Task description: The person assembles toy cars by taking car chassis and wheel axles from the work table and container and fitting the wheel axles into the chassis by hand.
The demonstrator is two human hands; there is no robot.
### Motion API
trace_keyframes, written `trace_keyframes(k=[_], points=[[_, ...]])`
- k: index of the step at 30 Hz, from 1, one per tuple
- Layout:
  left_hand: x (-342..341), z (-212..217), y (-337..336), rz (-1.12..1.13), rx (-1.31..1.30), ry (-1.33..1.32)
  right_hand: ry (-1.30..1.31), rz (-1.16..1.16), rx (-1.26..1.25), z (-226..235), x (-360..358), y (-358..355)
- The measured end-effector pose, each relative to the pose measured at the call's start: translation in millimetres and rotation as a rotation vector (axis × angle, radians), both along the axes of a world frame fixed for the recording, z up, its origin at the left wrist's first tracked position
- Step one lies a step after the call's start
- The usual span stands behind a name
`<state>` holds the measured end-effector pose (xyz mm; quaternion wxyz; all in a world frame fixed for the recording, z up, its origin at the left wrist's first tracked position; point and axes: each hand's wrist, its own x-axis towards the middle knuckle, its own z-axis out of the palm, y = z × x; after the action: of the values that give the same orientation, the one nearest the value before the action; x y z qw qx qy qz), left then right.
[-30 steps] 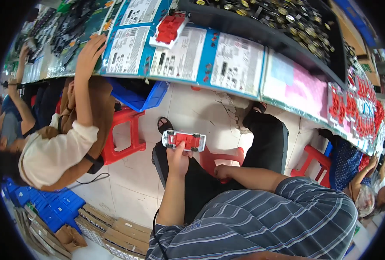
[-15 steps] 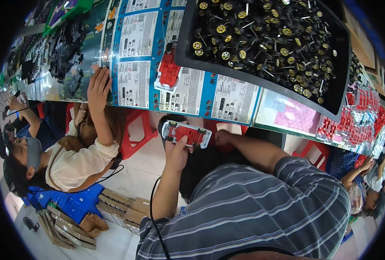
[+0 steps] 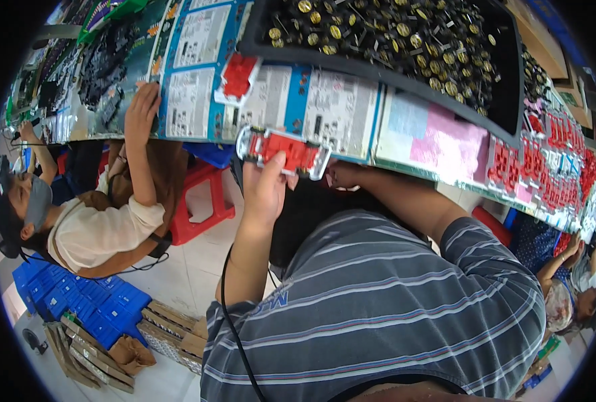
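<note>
The toy car [image 3: 288, 149] partly hides the left fingers [image 3: 273, 170]; the top edge crops the black tray [image 3: 378, 74].

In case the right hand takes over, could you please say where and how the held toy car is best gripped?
Probably pinch the toy car by its right end, from the right: that end looks clear of the left hand.

Bright light glints off the table [image 3: 400, 149], its edge visibly bowed.

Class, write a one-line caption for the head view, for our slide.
The left hand holds a red-and-white toy car, with a tray of wheels beyond.
</note>
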<state>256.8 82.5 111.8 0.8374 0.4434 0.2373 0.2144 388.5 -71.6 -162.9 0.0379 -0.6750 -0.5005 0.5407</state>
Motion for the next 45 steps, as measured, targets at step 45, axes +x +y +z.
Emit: trace_keyframes(k=[45], points=[[-15.3,30.1,-84.7,0.070,0.012,-0.055,-0.376,-0.601,1.238,334.9,-32.1,-64.0]])
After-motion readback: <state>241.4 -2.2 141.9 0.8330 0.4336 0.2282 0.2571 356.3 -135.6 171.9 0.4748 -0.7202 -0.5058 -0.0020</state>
